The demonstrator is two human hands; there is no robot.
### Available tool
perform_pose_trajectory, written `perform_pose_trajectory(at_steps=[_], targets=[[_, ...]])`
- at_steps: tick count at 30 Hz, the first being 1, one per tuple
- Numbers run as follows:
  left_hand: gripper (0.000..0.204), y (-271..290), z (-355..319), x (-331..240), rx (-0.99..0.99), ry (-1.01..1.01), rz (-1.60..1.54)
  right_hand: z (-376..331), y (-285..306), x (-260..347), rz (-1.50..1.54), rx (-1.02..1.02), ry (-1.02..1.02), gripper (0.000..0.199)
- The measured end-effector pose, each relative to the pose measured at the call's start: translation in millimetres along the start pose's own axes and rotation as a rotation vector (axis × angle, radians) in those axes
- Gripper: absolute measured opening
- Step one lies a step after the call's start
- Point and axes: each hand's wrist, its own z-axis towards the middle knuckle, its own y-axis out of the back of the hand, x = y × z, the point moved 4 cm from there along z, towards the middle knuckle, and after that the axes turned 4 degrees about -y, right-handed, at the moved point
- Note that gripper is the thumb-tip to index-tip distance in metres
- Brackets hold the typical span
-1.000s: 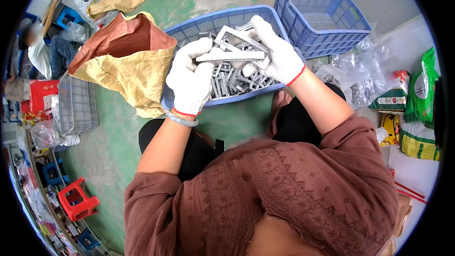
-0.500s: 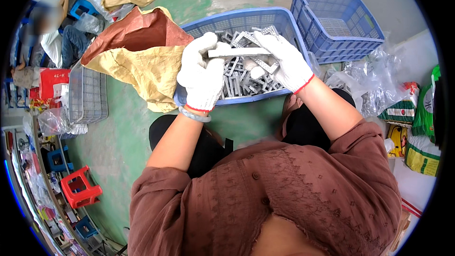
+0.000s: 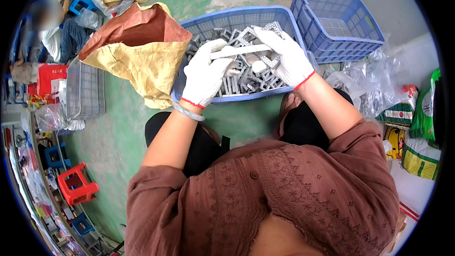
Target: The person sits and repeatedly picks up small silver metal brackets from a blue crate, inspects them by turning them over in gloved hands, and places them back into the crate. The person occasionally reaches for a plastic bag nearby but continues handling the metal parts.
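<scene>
Gripped a pale bar (image 3: 240, 51) in the fingers of the left hand (image 3: 204, 75) and a grey frame (image 3: 248, 36) in those of the right hand (image 3: 288, 60), over the blue basket (image 3: 253, 97). Saw many loose metal pieces (image 3: 232, 85) left there. Could not count any done, or see the bottom of the yellow sack (image 3: 137, 65).

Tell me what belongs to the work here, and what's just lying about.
Part of the work:
left hand
right hand
pale bar between them
grey metal pieces
blue crate holding them

Apparently just lying about:
red stool
green bag
clear plastic
</scene>
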Motion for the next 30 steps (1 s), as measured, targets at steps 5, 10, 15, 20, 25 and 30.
perform_pose_trajectory(at_steps=[5, 10, 15, 20, 25, 30], targets=[[0.038, 1, -2, 0, 0.014, 0.083, 0.016, 4, -1, -1, 0.041, -0.034, 0.024, 0.018], [0.038, 0, -3, -5, 0.031, 0.067, 0.019, 3, -3, -1, 0.058, 0.002, 0.006, 0.018], [0.042, -5, -5, -11, 0.052, -0.001, 0.003, 0, -1, 3, 0.012, 0.069, -0.032, 0.018], [0.049, -7, -5, -13, 0.072, -0.116, -0.014, 2, -3, 7, -0.055, 0.083, 0.056, 0.018], [0.053, -7, -3, -12, 0.09, -0.167, -0.027, 5, 3, 6, -0.079, 0.123, 0.102, 0.017], [0.055, -8, -4, -10, 0.094, -0.096, -0.152, 4, 3, 7, -0.01, 0.097, 0.082, 0.013]])
